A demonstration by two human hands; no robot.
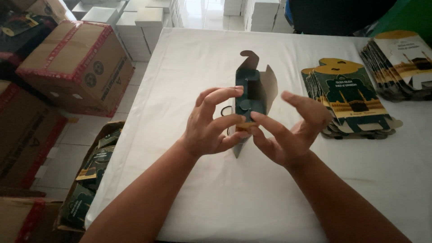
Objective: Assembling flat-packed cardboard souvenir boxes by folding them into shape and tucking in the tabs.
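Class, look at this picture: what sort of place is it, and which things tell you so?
Probably a small packing workroom. The hands fold a dark green carton on a white-covered table, flat unfolded cartons lie stacked beside it, and taped cardboard shipping boxes stand on the floor.

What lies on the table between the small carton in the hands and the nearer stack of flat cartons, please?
In the head view, only the right hand and bare white table lie between the small carton and the nearer stack of flat cartons.
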